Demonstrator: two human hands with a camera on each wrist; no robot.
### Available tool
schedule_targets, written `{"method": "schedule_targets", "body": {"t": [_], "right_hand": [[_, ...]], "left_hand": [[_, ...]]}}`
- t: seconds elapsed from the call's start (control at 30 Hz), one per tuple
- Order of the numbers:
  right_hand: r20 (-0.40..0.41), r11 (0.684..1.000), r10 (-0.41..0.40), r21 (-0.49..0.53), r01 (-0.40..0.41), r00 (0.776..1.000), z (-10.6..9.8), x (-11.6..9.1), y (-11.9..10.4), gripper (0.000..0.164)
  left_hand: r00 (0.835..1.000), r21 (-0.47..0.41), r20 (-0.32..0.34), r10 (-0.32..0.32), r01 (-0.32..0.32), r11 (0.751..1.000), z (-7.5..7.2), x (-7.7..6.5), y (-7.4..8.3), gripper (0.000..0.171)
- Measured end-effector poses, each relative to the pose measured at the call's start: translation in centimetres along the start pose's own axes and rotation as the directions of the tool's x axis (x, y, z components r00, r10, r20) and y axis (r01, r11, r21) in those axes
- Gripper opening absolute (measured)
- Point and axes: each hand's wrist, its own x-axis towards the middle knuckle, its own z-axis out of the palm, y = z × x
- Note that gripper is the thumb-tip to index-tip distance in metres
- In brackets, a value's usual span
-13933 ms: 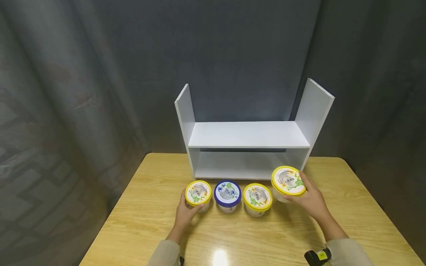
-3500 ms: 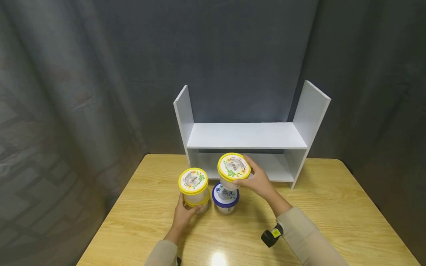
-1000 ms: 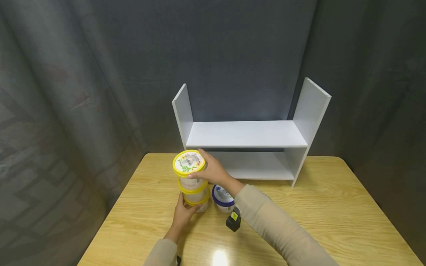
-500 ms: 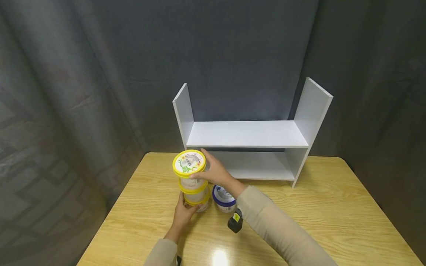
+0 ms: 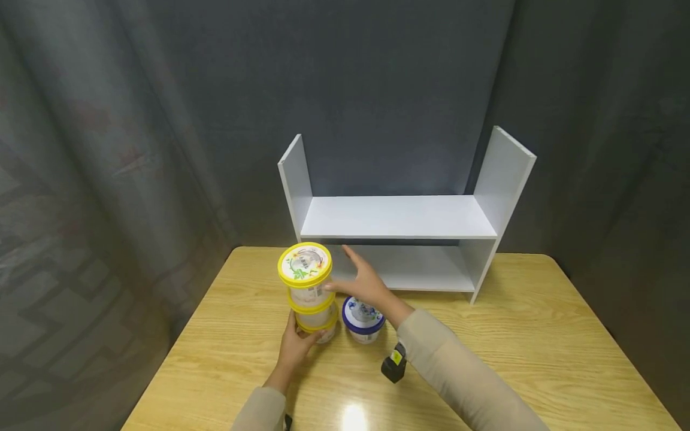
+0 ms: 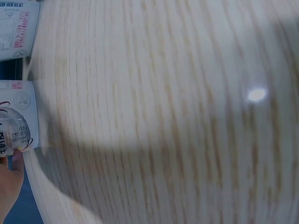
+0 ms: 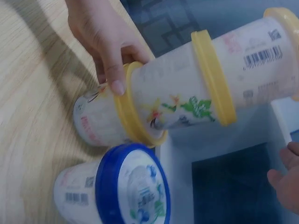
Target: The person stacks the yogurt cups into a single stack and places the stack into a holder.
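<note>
Three white tubs with yellow lids stand in one stack: the top tub [image 5: 305, 264], the middle tub [image 7: 170, 84] and the bottom tub [image 7: 96, 121]. My left hand [image 5: 294, 350] grips the bottom tub near its lid; the thumb side shows in the right wrist view. Just right of the top tub, my right hand [image 5: 369, 284] is spread, thumb and fingers apart, with a gap to the tub in the right wrist view. A tub with a blue lid [image 5: 363, 314] stands on the table beside the stack, partly below my right hand.
A white two-level shelf [image 5: 399, 216] stands behind the tubs on the wooden table [image 5: 528, 347]. Its lower left end is hidden by the stack. Dark grey curtains [image 5: 399, 90] hang around the table's back and sides.
The third yellow-lidded tub was carried left over the blue-lidded one and set on the stack. In the last half second my right hand let go of it and drew away right.
</note>
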Motion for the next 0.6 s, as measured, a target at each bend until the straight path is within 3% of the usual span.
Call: {"method": "schedule_targets", "body": {"t": [0.33, 0.6], "right_hand": [[-0.037, 0.999, 0.018, -0.027, -0.019, 0.999, -0.8, -1.0, 2.6, 0.094], [-0.045, 0.999, 0.035, -0.03, -0.037, 0.998, -1.1, -2.1, 5.2, 0.092]], "left_hand": [[1.0, -0.01, -0.028, -0.001, 0.0, 1.0, 0.1, 0.1, 0.0, 0.089], [1.0, -0.019, 0.003, 0.01, -0.01, 1.0, -0.1, 0.1, -0.4, 0.092]]}}
